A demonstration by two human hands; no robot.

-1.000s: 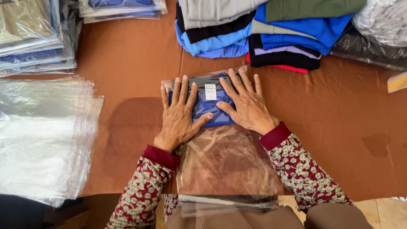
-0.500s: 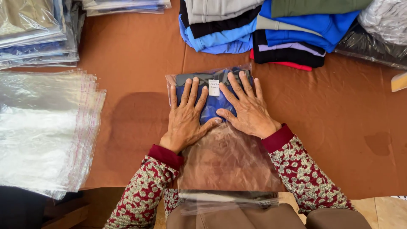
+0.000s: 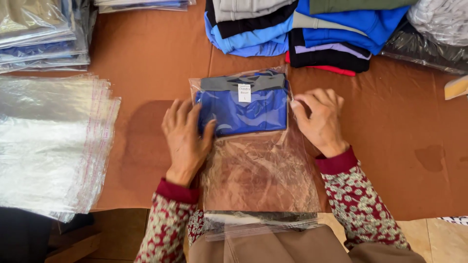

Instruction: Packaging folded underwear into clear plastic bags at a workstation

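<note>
A folded blue and grey garment [image 3: 243, 104] with a small white tag lies inside the far end of a clear plastic bag [image 3: 258, 170] on the brown table [image 3: 146, 58]. My left hand [image 3: 185, 139] rests flat at the bag's left edge, thumb on the garment's lower left corner. At the bag's right edge is my right hand [image 3: 319, 119], fingers curled and pinching the plastic beside the garment. The bag's near half is empty and hangs over the table's front edge onto my lap.
A stack of empty clear bags [image 3: 48, 141] lies at the left. Packed garments in bags [image 3: 39, 34] are piled at the far left. Folded blue, black and grey clothes [image 3: 302, 29] sit at the back, with crumpled plastic [image 3: 434, 34] at the far right.
Both hands have slid off the top of the garment to the bag's two sides. The garment now shows uncovered, and the right fingers have curled onto the bag's edge.
</note>
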